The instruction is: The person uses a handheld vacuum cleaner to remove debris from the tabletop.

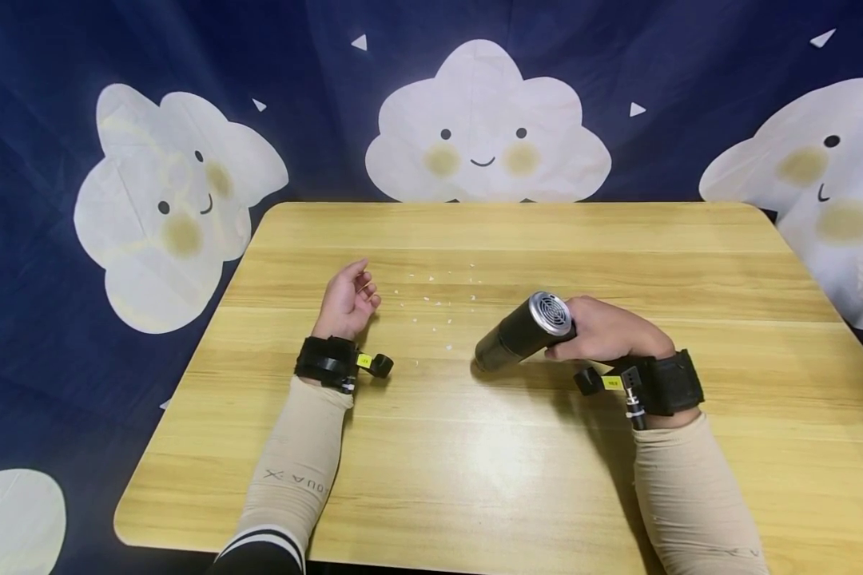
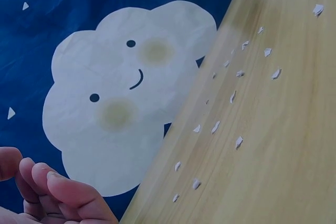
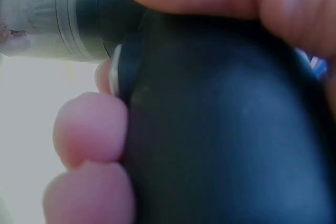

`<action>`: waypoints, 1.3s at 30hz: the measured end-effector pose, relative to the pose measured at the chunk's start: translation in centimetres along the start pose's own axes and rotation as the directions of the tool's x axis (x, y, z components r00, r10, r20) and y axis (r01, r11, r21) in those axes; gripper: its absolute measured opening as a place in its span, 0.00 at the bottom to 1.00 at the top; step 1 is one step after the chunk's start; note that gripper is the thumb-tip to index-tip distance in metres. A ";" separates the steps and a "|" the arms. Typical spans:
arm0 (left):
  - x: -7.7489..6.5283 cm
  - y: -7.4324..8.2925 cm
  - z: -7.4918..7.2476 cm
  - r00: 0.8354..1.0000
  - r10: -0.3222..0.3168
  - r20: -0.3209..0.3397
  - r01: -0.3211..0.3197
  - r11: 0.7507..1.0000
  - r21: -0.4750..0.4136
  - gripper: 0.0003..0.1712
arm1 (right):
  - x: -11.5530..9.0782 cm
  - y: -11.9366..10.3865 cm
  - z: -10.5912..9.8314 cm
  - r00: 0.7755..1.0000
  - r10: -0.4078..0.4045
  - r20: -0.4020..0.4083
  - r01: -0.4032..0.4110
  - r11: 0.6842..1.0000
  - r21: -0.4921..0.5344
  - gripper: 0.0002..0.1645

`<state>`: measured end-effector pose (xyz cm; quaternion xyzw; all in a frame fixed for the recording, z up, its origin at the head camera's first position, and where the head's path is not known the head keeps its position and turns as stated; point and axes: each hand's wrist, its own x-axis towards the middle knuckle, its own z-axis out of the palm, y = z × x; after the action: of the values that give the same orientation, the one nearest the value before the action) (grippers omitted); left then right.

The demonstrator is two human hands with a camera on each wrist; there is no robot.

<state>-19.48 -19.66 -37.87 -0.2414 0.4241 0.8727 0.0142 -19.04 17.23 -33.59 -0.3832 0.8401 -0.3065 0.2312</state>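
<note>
My right hand (image 1: 607, 329) grips the handle of a black handheld vacuum cleaner (image 1: 512, 339), fingers wrapped round it. Its round silver vent faces up and its nozzle end slants down to the left, close over the table. In the right wrist view the dark handle (image 3: 226, 124) fills much of the picture, with the clear dust cup (image 3: 31, 17) at upper left. Small white paper scraps (image 2: 239, 142) lie scattered on the wood, left of the nozzle. Beside them my left hand (image 1: 348, 299) rests with loosely curled fingers, holding nothing.
The wooden table (image 1: 431, 471) has rounded corners. Behind it hangs a dark blue cloth (image 1: 316, 48) printed with white smiling clouds. Both wrists wear black straps (image 1: 327, 359) with small cameras sticking out inward.
</note>
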 end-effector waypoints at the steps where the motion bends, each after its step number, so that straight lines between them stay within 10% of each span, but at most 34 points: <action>1: 0.0 0.0 0.0 1.000 0.001 0.002 -0.001 1.000 0.006 0.05 | 0.0 0.0 0.0 1.000 0.001 0.000 -0.001 1.000 -0.003 0.15; 39: 0.3 0.0 -0.2 1.000 0.000 -0.001 0.000 1.000 0.001 0.05 | 1.0 -1.1 1.2 0.989 -0.041 -0.143 0.032 0.998 -0.062 0.17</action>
<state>-19.64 -19.92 -38.08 -0.2419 0.4244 0.8724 0.0141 -18.33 15.46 -33.80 -0.3821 0.8561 -0.3125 0.1528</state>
